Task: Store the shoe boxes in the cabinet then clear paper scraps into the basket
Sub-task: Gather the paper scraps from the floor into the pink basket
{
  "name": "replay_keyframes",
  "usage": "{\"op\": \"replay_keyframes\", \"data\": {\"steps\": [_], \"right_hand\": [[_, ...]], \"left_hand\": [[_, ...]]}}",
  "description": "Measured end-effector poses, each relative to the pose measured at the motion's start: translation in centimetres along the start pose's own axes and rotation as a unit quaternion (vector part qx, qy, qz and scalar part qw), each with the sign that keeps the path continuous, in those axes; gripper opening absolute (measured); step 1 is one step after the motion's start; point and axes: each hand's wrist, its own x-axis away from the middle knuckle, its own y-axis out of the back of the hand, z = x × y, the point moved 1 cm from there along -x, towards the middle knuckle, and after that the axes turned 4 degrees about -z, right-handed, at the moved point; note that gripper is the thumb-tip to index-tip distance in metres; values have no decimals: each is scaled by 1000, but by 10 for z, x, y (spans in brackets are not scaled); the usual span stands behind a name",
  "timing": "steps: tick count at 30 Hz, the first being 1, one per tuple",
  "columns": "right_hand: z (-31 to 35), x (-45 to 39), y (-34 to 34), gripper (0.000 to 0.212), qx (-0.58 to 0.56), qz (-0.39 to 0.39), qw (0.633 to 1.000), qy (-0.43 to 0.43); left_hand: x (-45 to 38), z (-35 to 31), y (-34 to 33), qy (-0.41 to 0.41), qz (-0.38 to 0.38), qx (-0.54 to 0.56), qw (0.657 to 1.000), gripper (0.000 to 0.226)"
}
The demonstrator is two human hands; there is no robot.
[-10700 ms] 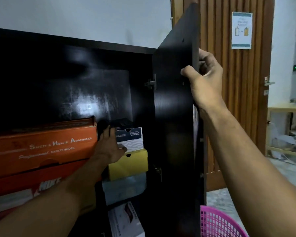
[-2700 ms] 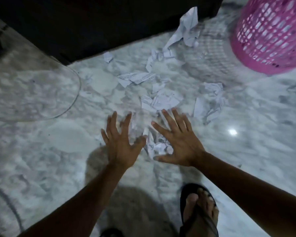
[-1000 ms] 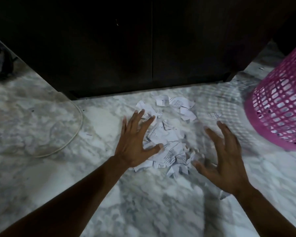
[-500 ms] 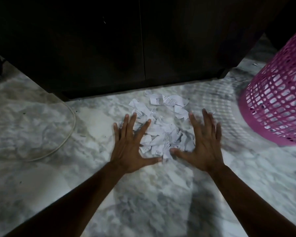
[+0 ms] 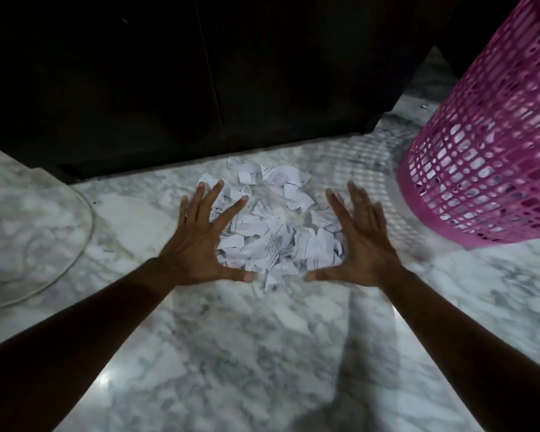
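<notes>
A heap of torn white paper scraps [image 5: 275, 232] with printed text lies on the grey-veined white marble floor [image 5: 231, 338], just in front of the dark wooden cabinet [image 5: 200, 73], whose two doors are shut. A few looser scraps lie at the far edge of the heap, close to the cabinet's foot.

The left hand [image 5: 200, 241] rests flat at the left edge of the heap, grip wide, fingers straight and spread, thumb pointing right along the near side. The right hand [image 5: 359, 244] mirrors it at the right edge, grip wide too, fingers spread and slightly blurred, thumb pointing left. The heap sits between the two palms.

To the far right stands a pink plastic lattice basket [image 5: 493, 135], near the heap but apart from it. A thin pale cable [image 5: 86, 232] curves over the floor at left.
</notes>
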Motion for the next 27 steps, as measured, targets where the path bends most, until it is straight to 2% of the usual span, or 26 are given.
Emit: {"op": "replay_keyframes", "data": {"steps": [4, 11, 15, 18, 24, 27], "right_hand": [[20, -54, 1, 158, -9, 47, 996, 76], [52, -109, -14, 153, -12, 42, 984, 174], [57, -125, -18, 149, -14, 47, 981, 185], [54, -120, -12, 149, -15, 49, 982, 182], [35, -59, 10, 164, -44, 104, 985, 128], [45, -24, -1, 161, -42, 69, 988, 131]], "left_hand": [[-24, -1, 9, -52, 30, -8, 998, 143], [-53, 1, 5, -78, 6, 17, 997, 157], [-58, 3, 1, -60, -40, 58, 996, 159], [-57, 7, -2, -69, -76, 81, 991, 148], [-53, 8, -3, -53, -43, 70, 995, 138], [-53, 5, -2, -48, -34, 69, 996, 139]]}}
